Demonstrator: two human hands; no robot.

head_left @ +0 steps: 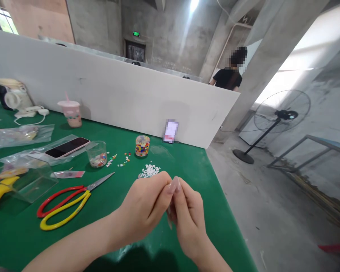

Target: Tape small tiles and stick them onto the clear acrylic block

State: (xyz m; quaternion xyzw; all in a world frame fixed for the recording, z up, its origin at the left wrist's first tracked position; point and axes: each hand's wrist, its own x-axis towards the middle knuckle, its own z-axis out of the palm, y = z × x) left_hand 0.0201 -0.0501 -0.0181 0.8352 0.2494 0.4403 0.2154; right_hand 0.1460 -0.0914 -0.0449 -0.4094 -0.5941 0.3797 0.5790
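My left hand (149,204) and my right hand (190,215) meet above the green tabletop, thumbs and fingers pressed together at the tips. Both are closed, and whatever lies between the fingers is hidden. Just beyond the knuckles is a pile of small white pieces (150,170), partly covered by my left hand. Behind that pile stands a round clear container with coloured mosaic-like pieces around its wall (142,146). Scissors (86,190) with one red and one yellow handle lie left of my left hand. Loose coloured pieces (112,159) are scattered near a clear cup (96,155) of similar pieces.
A phone (67,147) lies on plastic packaging at the left, near a clear box (34,181) and a yellow tool (1,192). A pink cup (70,113) and a lit phone (170,131) stand by the white partition (116,90). The table's edge runs down the right.
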